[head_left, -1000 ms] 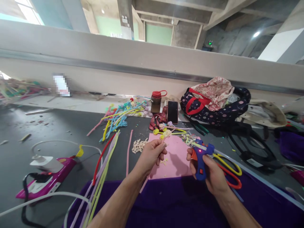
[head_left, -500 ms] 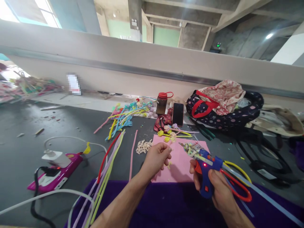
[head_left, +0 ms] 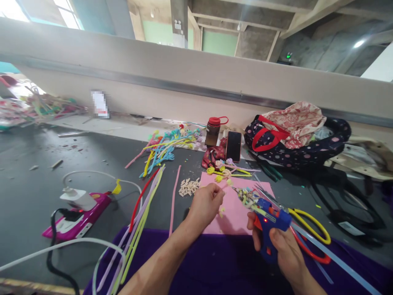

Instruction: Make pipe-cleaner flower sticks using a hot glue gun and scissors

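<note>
My right hand (head_left: 284,252) grips a blue glue gun (head_left: 270,221) by its handle, with the glue-crusted nozzle pointing left toward my other hand. My left hand (head_left: 206,204) is closed in a pinch on a small craft stem with a yellow tip (head_left: 227,182), held just in front of the nozzle. Both hands hover over a pink foam sheet (head_left: 238,209) that lies on the dark table above a purple cloth (head_left: 215,262).
Loose pipe cleaners (head_left: 144,205) and a colourful bundle (head_left: 167,147) lie left of the sheet, beside small wooden bits (head_left: 188,187). Scissors (head_left: 310,233) sit on the right. A pink power strip (head_left: 75,219), a bottle (head_left: 213,131), a phone (head_left: 233,146) and a dotted bag (head_left: 301,141) stand around.
The view has swung slightly left and down. My right hand has dropped lower with the glue gun, and my left hand has brought the stem closer to the nozzle.
</note>
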Action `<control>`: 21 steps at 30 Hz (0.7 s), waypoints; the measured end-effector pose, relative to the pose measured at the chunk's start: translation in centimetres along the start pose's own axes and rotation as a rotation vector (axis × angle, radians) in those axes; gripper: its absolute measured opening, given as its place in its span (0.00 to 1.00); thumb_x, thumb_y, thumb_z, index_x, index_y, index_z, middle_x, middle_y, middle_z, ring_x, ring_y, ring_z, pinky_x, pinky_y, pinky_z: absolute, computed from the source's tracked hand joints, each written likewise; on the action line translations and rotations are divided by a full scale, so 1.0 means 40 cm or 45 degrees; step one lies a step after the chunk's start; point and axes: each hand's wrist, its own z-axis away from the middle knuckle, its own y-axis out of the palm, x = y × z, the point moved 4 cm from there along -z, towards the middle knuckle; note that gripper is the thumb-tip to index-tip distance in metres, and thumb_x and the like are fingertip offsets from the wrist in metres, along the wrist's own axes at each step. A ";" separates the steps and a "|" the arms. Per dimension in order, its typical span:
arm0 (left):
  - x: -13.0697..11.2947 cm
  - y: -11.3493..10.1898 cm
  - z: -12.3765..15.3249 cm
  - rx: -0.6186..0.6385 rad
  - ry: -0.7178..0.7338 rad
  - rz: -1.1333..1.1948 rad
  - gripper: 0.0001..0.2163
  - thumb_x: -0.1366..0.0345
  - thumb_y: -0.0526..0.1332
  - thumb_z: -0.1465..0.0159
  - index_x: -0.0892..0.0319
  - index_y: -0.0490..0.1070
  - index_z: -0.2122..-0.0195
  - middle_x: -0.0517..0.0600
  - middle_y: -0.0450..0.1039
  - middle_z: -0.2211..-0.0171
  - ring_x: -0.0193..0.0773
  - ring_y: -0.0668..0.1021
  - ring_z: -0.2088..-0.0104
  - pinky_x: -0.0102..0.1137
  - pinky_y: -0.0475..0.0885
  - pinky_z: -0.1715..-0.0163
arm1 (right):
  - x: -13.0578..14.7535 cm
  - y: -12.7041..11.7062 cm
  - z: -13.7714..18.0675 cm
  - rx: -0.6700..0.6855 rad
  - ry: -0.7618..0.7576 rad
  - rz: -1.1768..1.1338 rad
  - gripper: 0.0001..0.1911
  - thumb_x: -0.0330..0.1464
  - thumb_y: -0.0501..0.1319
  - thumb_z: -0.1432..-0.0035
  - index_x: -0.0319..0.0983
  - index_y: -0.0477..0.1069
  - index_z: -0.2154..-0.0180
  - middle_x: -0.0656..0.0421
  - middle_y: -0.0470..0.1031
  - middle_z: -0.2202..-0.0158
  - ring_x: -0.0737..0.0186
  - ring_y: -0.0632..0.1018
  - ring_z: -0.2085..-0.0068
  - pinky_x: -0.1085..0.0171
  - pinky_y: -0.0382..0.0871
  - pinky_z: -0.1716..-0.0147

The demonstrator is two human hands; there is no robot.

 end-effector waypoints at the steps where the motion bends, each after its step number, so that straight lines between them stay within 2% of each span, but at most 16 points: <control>1: -0.003 -0.002 0.001 -0.010 0.012 -0.023 0.09 0.61 0.57 0.44 0.58 0.67 0.79 0.44 0.68 0.85 0.31 0.68 0.86 0.24 0.57 0.84 | -0.001 0.000 0.000 -0.005 0.010 0.003 0.22 0.46 0.49 0.41 0.39 0.72 0.59 0.56 0.72 0.75 0.61 0.70 0.77 0.60 0.66 0.72; 6: -0.018 -0.010 0.005 -0.046 0.063 -0.101 0.09 0.62 0.57 0.44 0.58 0.68 0.79 0.45 0.69 0.85 0.32 0.69 0.85 0.25 0.58 0.82 | 0.001 0.002 0.000 -0.014 0.027 0.021 0.23 0.48 0.49 0.41 0.38 0.73 0.59 0.55 0.71 0.76 0.60 0.69 0.78 0.60 0.66 0.73; 10: -0.009 -0.006 0.003 0.003 -0.030 0.066 0.09 0.61 0.58 0.45 0.58 0.67 0.79 0.44 0.68 0.84 0.30 0.68 0.86 0.24 0.57 0.85 | 0.012 0.000 0.002 -0.049 0.002 0.029 0.25 0.50 0.49 0.43 0.39 0.72 0.59 0.54 0.72 0.74 0.60 0.69 0.78 0.60 0.65 0.76; 12: -0.001 0.001 0.001 0.117 -0.143 0.272 0.09 0.61 0.59 0.45 0.59 0.66 0.78 0.44 0.68 0.84 0.28 0.66 0.88 0.23 0.56 0.88 | 0.019 -0.003 0.003 -0.077 -0.020 0.015 0.26 0.51 0.49 0.43 0.39 0.72 0.59 0.54 0.72 0.74 0.59 0.69 0.79 0.60 0.64 0.77; 17: -0.004 0.019 0.002 0.527 -0.419 0.986 0.10 0.63 0.62 0.47 0.62 0.64 0.78 0.43 0.65 0.83 0.21 0.60 0.89 0.18 0.48 0.92 | 0.025 -0.006 0.004 -0.087 -0.040 -0.043 0.25 0.50 0.49 0.43 0.39 0.72 0.60 0.54 0.71 0.76 0.59 0.69 0.79 0.60 0.63 0.78; 21: -0.007 0.021 0.005 0.665 -0.547 1.237 0.08 0.67 0.62 0.46 0.63 0.63 0.77 0.43 0.63 0.83 0.20 0.58 0.88 0.16 0.46 0.93 | 0.025 -0.007 0.005 -0.061 -0.042 -0.059 0.25 0.50 0.49 0.43 0.39 0.72 0.60 0.55 0.70 0.77 0.60 0.69 0.79 0.61 0.62 0.78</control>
